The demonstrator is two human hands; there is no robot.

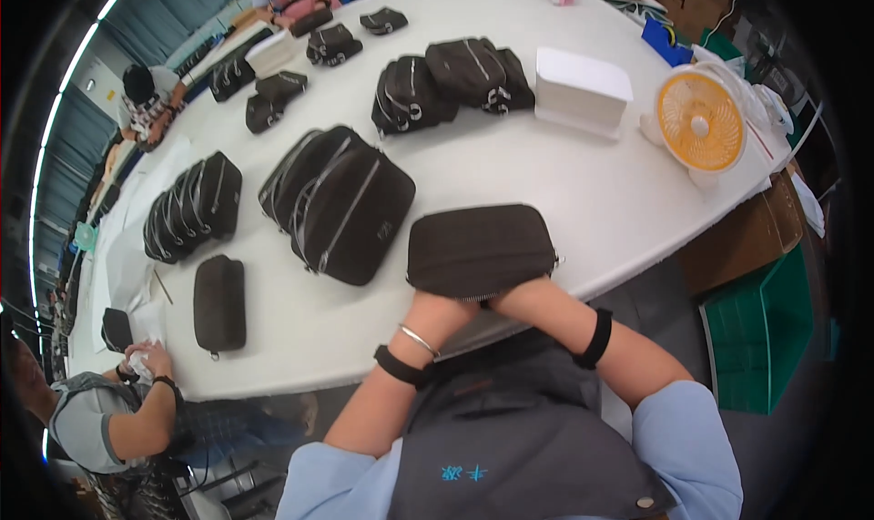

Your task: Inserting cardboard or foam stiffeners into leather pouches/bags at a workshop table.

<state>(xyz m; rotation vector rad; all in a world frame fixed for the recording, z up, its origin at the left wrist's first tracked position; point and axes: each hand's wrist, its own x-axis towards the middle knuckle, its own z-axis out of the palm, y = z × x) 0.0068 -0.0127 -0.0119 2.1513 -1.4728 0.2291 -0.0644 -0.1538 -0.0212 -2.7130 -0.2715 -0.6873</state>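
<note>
A black zip pouch (481, 247) with rounded corners lies at the table's near edge, straight in front of me. My left hand (446, 313) reaches into or beneath its near side, where zipper teeth show. Beside it, my right hand (531, 300) goes in at the same edge. The pouch hides the fingers of both hands, so their grip does not show. A zip pull sticks out at the pouch's right end. Just left of it stands a group of larger black bags (350, 206) with silvery zips, packed against each other.
On the white table (482, 169) are more black bags (193, 206), a single pouch (219, 306), a white block-shaped stack (583, 92) and an orange fan (699, 124). A co-worker (127, 411) sits at the left; others are farther back. A green bin (760, 333) stands at right.
</note>
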